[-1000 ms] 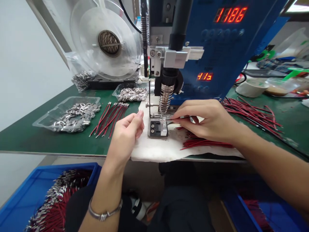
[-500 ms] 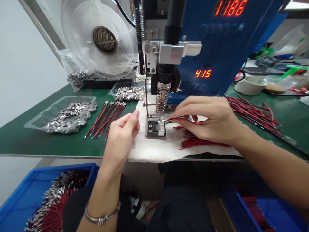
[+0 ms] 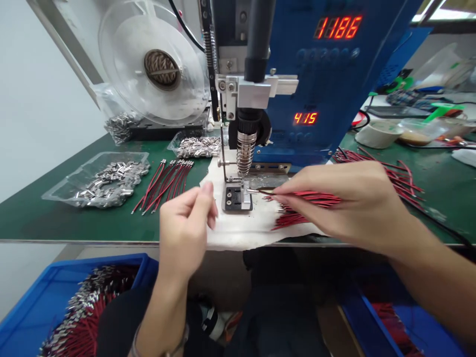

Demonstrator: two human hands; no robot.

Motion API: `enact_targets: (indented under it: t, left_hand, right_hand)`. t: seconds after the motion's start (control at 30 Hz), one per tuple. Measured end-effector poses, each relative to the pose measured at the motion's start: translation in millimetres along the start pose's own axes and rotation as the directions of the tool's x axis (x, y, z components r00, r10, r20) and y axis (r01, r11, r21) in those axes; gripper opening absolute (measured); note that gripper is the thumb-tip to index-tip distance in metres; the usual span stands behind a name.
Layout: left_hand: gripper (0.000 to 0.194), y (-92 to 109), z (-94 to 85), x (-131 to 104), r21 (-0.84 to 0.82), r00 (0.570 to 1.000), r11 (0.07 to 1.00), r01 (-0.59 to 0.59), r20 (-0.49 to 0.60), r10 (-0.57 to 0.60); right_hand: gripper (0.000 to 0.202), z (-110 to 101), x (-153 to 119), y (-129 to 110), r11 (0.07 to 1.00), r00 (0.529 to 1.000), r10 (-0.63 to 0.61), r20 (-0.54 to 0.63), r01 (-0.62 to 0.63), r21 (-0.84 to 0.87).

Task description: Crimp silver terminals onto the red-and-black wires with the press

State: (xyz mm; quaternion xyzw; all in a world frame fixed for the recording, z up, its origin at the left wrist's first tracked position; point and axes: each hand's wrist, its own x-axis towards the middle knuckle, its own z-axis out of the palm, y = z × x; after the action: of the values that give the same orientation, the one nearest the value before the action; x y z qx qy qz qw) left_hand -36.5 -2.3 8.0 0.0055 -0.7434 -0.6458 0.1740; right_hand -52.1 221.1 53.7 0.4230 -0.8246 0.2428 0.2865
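My right hand (image 3: 345, 206) pinches a thin dark wire lead (image 3: 266, 190) between thumb and fingertips. At the lead's left end a small silver metal connector (image 3: 253, 191) lies at the small black-and-metal fixture (image 3: 238, 198), below the spring-wrapped soldering tip (image 3: 246, 153). My left hand (image 3: 188, 228) is closed to the left of the fixture, thumb against curled fingers; whether anything is in them is hidden. Under my right hand, a bundle of red-and-black wires (image 3: 297, 218) rests on white paper (image 3: 238, 238).
Left on the green table are a clear tray of metal connectors (image 3: 52, 191), a second connector tray (image 3: 173, 145) and a row of finished-looking leads (image 3: 167, 183). The blue machine (image 3: 316, 74) stands behind. Blue bins (image 3: 40, 292) sit below. More red wires (image 3: 394, 181) lie right.
My right hand has shifted right and lower, and the connector now lies more level at the fixture. My left hand has dropped slightly, still closed. The camera view has moved a little.
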Motion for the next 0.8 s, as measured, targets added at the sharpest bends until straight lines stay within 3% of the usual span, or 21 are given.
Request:
enact_targets:
  t: [0.07, 0.17, 0.23, 0.37, 0.47, 0.57, 0.7, 0.73, 0.8]
  left_hand:
    - [0.039, 9, -0.7, -20, 0.023, 0.993, 1.000, -0.011, 0.114, 0.009]
    - [0.016, 17, 2.1, -45, 0.023, 0.938, 0.999, 0.032, 0.345, -0.038]
    - [0.019, 17, 5.7, -53, 0.007, 0.902, 0.996, 0.088, 0.424, -0.082]
    - [0.015, 11, 11.2, -56, -0.082, 0.914, 0.979, 0.184, 0.381, -0.140]
    - [0.014, 8, 11.3, -57, -0.087, 0.925, 0.973, 0.212, 0.341, -0.171]
    - [0.018, 9, 6.9, -58, -0.009, 0.927, 0.983, 0.182, 0.336, -0.168]
    - [0.023, 10, -11.3, -40, 0.269, 0.974, 0.963, 0.015, 0.213, -0.074]
    - [0.024, 11, -17.9, -30, 0.395, 0.988, 0.918, -0.038, 0.151, -0.024]
    - [0.025, 13, -30.7, -3, 0.671, 0.997, 0.739, -0.056, 0.083, 0.000]
  right_hand:
    - [0.005, 4, -5, -20, 0.990, 0.987, 0.136, -0.085, -0.134, 0.038]
    - [0.005, 19, -9, -45, 0.914, 0.923, 0.362, -0.132, -0.323, 0.247]
    - [0.007, 30, -10, -53, 0.842, 0.877, 0.458, -0.144, -0.377, 0.385]
    - [0.005, 43, -12, -57, 0.586, 0.762, 0.647, -0.031, -0.471, 0.660]
    - [0.010, 46, -14, -57, 0.473, 0.739, 0.671, 0.061, -0.490, 0.732]
    - [0.009, 47, -17, -56, 0.523, 0.769, 0.638, 0.044, -0.475, 0.708]
    - [0.010, 47, -27, -51, 0.726, 0.807, 0.577, -0.126, -0.436, 0.532]
    - [0.011, 45, -31, -49, 0.759, 0.814, 0.559, -0.155, -0.427, 0.492]
    - [0.010, 41, -41, -46, 0.794, 0.824, 0.535, -0.186, -0.416, 0.442]
